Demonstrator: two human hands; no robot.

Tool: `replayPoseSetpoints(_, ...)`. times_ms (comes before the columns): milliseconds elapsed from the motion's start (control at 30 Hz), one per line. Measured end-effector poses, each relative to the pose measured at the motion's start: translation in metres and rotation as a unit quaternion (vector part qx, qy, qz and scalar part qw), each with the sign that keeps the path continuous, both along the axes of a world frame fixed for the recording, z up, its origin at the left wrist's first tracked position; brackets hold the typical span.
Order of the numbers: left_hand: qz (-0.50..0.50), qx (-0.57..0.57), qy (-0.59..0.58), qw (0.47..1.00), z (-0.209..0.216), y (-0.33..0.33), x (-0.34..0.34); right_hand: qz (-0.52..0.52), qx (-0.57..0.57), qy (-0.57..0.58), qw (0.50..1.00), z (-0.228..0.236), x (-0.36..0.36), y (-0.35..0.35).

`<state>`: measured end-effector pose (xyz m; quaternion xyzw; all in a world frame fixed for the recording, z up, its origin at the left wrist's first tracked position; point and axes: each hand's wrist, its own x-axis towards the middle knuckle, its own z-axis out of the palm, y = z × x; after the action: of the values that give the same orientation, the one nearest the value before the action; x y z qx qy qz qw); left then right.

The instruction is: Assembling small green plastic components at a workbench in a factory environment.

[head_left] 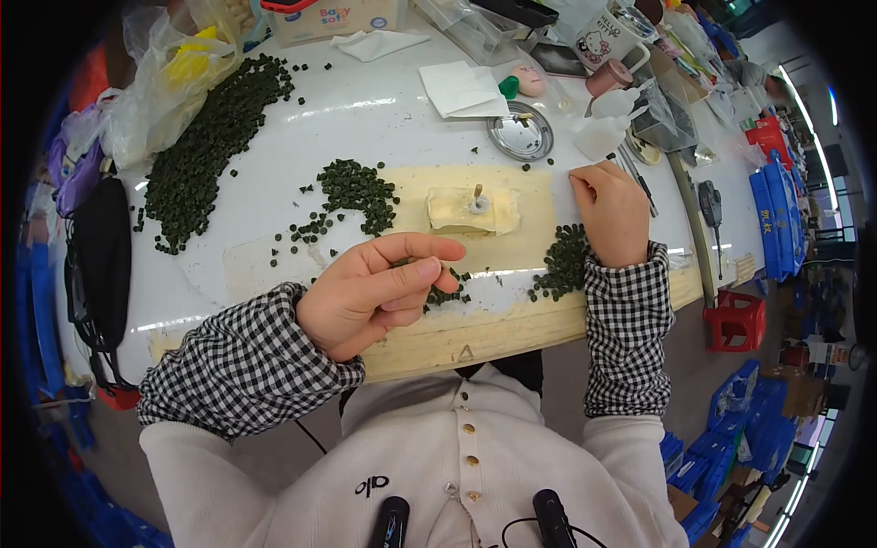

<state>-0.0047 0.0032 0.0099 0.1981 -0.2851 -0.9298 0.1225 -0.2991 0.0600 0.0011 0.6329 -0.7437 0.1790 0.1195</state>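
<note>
My left hand [375, 290] hovers over the near edge of the table, thumb and fingers drawn together. What they hold, if anything, is hidden. Several small dark green pieces [450, 290] lie beside and partly behind its fingertips. To the right, my right hand [614, 212] is closed with its fingertips pinched. I cannot make out anything in them. Below and left of that hand sits a small heap of the same green pieces [562, 262]. Between my hands stands a taped block [449, 217] with a short upright brass-coloured pin [477, 194] in a whitish base.
A large heap of green pieces [215, 137] spreads at the far left, a smaller one [356, 190] left of the block. A round metal lid [521, 132], white paper [463, 89], a mug [607, 41] and a thread spool [609, 78] stand behind. A black pouch [100, 260] hangs left.
</note>
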Motion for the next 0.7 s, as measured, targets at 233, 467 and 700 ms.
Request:
replayPoseSetpoints(233, 0.016, 0.025, 0.045, 0.999, -0.014, -0.002, 0.002, 0.006, 0.006, -0.091, 0.996, 0.0, -0.003, 0.0)
replayPoseSetpoints(467, 0.013, 0.012, 0.023, 1.0, -0.011, -0.004, 0.003, 0.029, -0.066, -0.219, 0.973, 0.035, 0.02, 0.013)
replayPoseSetpoints(700, 0.015, 0.024, 0.024, 0.999, -0.011, -0.003, 0.003, 0.168, -0.009, -0.403, 0.899, 0.055, 0.088, 0.037)
